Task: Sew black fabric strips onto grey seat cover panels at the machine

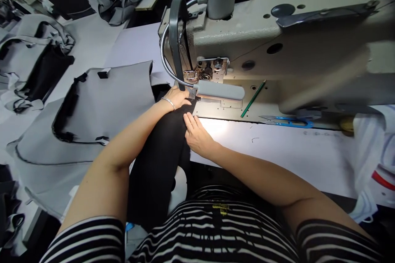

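Note:
A strip of black fabric (160,152) runs from my lap up to the needle area of a grey sewing machine (277,37). My left hand (178,98), with a bracelet on the wrist, lies flat on the fabric's far end beside the presser foot, fingers stretched out. My right hand (195,133) rests on the fabric's right edge, fingers together and extended, pressing it to the table. Neither hand grips anything. A grey lamp (220,89) on a flexible neck hangs just beyond my left hand.
A large grey fabric panel with black trim (92,111) lies to the left. More grey and black pieces (33,57) are piled at far left and behind. A green pencil (253,98) and blue-handled snips (286,121) lie on the machine bed. White cloth (376,160) sits at right.

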A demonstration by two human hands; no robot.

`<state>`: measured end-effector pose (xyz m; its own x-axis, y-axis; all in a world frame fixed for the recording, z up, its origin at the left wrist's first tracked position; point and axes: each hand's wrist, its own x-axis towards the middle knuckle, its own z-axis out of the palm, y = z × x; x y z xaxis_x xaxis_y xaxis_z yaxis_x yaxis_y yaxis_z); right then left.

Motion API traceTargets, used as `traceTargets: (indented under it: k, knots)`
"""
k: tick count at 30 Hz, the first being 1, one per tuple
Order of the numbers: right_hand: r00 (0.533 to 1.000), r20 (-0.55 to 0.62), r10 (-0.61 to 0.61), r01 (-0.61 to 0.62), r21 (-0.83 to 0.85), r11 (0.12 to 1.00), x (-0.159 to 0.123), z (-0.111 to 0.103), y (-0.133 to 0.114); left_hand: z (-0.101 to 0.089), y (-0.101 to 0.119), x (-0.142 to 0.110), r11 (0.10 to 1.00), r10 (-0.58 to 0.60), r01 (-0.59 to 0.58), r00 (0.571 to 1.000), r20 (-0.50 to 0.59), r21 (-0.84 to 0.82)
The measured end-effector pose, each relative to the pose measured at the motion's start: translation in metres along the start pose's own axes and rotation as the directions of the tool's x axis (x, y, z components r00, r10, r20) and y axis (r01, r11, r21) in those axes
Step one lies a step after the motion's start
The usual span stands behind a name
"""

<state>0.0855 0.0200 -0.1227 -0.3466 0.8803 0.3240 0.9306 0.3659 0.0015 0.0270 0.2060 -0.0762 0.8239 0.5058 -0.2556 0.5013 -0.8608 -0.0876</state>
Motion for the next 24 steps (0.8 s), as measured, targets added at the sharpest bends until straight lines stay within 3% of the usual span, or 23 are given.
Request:
traceTargets:
  k: [8, 14, 20, 24]
  knots:
    - [0.999, -0.035, 0.024, -0.021, 0.068, 0.997, 0.002, 0.011, 0.0, 0.008, -0.012, 0.005, 0.966, -0.108, 0.102, 0.994, -0.015, -0.237]
    - [1.0, 0.006, 0.019, -0.019, 0.083, 0.996, 0.006, 0.009, 0.012, 0.015, -0.013, 0.01, 0.909, -0.154, 0.126, 0.987, -0.039, -0.397]
    - [0.988, 0.155, -0.028, 0.008, 0.13, 0.991, 0.006, -0.001, 0.034, 0.016, -0.004, 0.022, 0.902, -0.223, 0.187, 0.974, -0.048, -0.389]
    - [0.989, 0.147, -0.035, 0.016, 0.128, 0.992, 0.003, -0.002, 0.04, 0.01, 0.005, 0.02, 0.905, -0.262, 0.231, 0.964, -0.039, -0.358]
